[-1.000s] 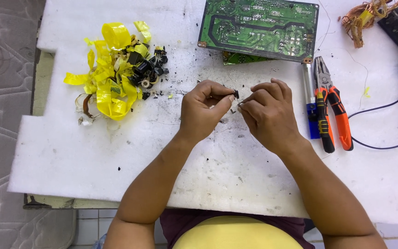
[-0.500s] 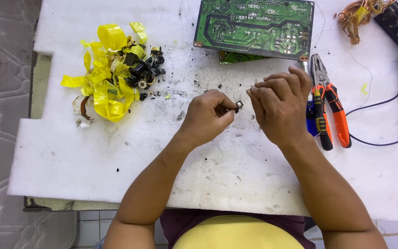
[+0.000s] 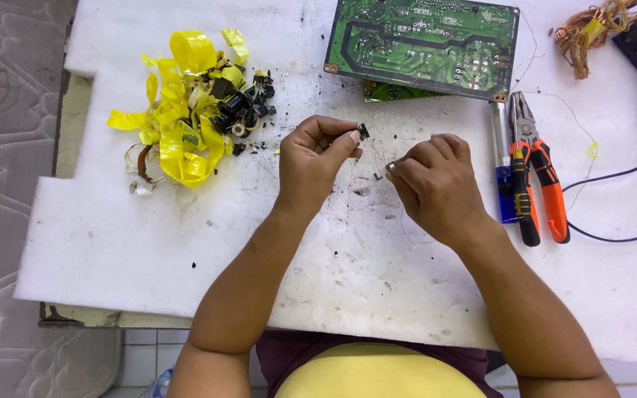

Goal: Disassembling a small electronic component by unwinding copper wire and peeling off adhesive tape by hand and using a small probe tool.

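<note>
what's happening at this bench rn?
A person sits at a white foam-topped table. The left hand pinches a small black part at its fingertips; the right hand pinches a tiny metallic piece just beside it. A green circuit board lies ahead, a pile of yellow tape and black components to the left, and orange-handled pliers to the right.

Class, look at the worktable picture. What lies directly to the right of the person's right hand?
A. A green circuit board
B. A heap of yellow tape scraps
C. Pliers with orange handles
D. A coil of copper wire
C: the pliers with orange handles lie just right of the right hand, while the yellow tape scraps sit far left and the circuit board and copper wire lie along the top.
</note>
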